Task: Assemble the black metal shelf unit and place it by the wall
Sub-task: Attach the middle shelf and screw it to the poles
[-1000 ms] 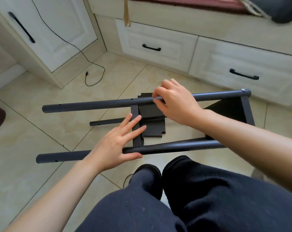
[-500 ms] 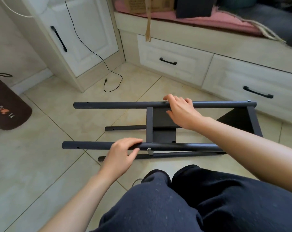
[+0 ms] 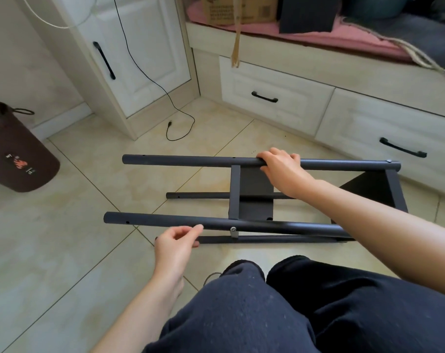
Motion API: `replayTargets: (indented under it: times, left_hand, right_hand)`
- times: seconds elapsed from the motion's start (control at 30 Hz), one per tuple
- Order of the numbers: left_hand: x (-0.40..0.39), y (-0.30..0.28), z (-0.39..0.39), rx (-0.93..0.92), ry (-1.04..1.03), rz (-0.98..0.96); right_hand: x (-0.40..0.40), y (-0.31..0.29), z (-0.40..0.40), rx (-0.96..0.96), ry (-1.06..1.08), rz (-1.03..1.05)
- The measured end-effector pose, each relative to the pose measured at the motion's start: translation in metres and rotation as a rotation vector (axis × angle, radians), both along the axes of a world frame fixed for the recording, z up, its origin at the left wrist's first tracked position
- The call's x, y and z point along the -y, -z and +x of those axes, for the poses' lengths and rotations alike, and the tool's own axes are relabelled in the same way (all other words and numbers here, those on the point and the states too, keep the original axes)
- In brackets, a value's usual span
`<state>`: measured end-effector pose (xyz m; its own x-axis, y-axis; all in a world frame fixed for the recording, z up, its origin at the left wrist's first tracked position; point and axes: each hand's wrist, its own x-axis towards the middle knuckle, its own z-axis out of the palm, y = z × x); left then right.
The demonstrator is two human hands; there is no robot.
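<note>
The black metal shelf unit (image 3: 191, 161) lies on its side on the tiled floor in front of my knees, its round posts running left to right. Two flat shelf panels (image 3: 254, 182) join the posts, one in the middle and one at the right end. My right hand (image 3: 282, 166) grips the far upper post with fingers curled over it. My left hand (image 3: 175, 240) hovers just below the near upper post (image 3: 165, 221), fingers loosely bent, holding nothing. A silver screw (image 3: 233, 228) shows on the near post.
White drawers (image 3: 275, 98) with black handles run along the back under a cushioned bench. A white cabinet (image 3: 140, 59) stands back left with a black cable (image 3: 175, 115) trailing on the floor. A brown bag (image 3: 20, 159) sits at the left.
My left hand has let go of the near post and dropped slightly below it. The view has tilted up, showing more of the cabinet and bench. My right hand stays on the far post.
</note>
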<state>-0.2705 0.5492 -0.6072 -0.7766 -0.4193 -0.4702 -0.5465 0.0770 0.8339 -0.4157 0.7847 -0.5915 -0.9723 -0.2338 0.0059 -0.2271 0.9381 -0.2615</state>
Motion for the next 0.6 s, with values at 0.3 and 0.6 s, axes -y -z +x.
replayTargets:
  times: [0.3,0.6]
  left_hand:
    - [-0.020,0.014,-0.017,0.038,-0.190,0.646]
    - [-0.029,-0.029,-0.043,-0.196,0.017,0.463]
  right_hand:
    - [-0.004,-0.003,0.002,0.063,-0.028,-0.038]
    - [-0.033,-0.050,-0.001,0.000,0.063,-0.160]
